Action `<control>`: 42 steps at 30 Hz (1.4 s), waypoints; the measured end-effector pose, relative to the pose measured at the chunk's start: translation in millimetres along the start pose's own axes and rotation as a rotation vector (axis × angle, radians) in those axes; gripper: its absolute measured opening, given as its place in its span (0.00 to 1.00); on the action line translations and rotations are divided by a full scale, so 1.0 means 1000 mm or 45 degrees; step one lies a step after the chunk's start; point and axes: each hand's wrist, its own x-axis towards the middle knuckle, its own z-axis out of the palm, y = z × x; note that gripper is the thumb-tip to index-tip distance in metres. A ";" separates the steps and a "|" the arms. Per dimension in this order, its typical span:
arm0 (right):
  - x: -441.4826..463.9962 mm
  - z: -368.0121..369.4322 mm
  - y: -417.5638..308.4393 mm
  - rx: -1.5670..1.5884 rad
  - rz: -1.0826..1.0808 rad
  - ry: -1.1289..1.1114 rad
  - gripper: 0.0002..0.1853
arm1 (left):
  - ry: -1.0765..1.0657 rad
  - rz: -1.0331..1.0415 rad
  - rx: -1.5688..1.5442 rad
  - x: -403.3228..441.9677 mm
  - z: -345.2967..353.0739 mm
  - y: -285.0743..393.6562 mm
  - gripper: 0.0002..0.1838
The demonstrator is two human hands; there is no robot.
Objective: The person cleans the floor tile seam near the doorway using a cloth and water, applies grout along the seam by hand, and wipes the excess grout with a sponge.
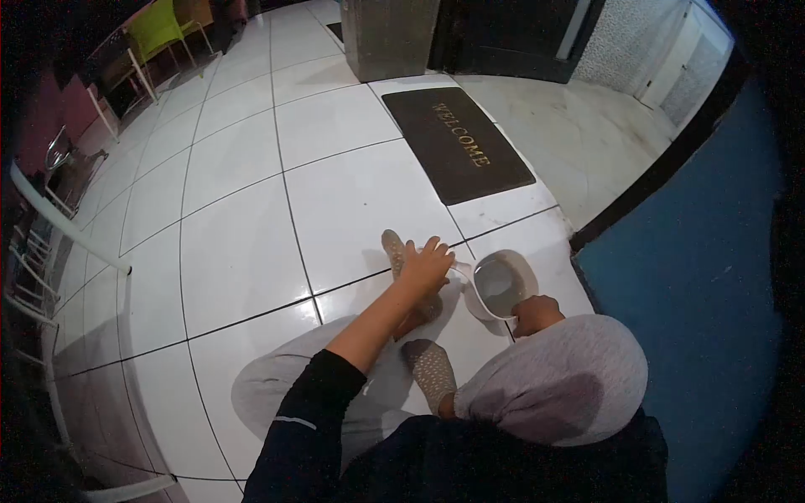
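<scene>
A pale round container (482, 303) with greyish liquid inside stands on the white tiled floor, in front of my right knee. My right hand (537, 315) has its fingers closed on the container's near right rim. Over the container's handle (459, 268), on the left side, is my left hand (428, 263), its fingers bent; whether they grip the handle is hard to make out. Beneath and beside the left hand is a foot in a patterned sock (392, 247). The other socked foot (433, 373) lies nearer to me, between my legs.
A dark mat (457, 144) reading WELCOME lies ahead. Beyond it are a grey cabinet (390, 42) and a dark door (511, 38). A blue panel (688, 251) stands close on my right. White metal legs (71, 226) and a green chair (156, 29) are on the left.
</scene>
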 end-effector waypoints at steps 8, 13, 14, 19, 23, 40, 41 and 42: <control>-0.002 0.006 0.033 0.195 0.112 0.027 0.30 | 0.056 0.137 0.085 0.008 0.023 0.008 0.10; 0.000 0.014 0.056 0.263 0.088 0.138 0.30 | 0.169 0.150 -0.017 -0.003 0.037 0.031 0.09; 0.001 0.016 0.059 0.264 0.086 0.139 0.30 | 0.168 0.149 -0.016 -0.003 0.039 0.038 0.09; 0.004 0.024 0.082 0.288 0.233 0.288 0.31 | 0.261 0.086 -0.104 -0.001 0.048 0.073 0.06; 0.017 0.032 0.107 0.184 0.210 0.257 0.33 | 0.261 0.054 -0.184 0.010 0.053 0.095 0.08; 0.064 0.052 0.201 -0.154 0.304 0.260 0.28 | -0.034 0.080 -0.437 0.049 0.046 0.185 0.17; 0.074 0.058 0.203 -0.143 0.306 0.282 0.28 | -0.107 0.090 -0.482 0.047 0.047 0.187 0.18; 0.090 0.069 0.207 -0.191 0.373 0.353 0.23 | -0.099 0.092 -0.458 0.049 0.058 0.187 0.18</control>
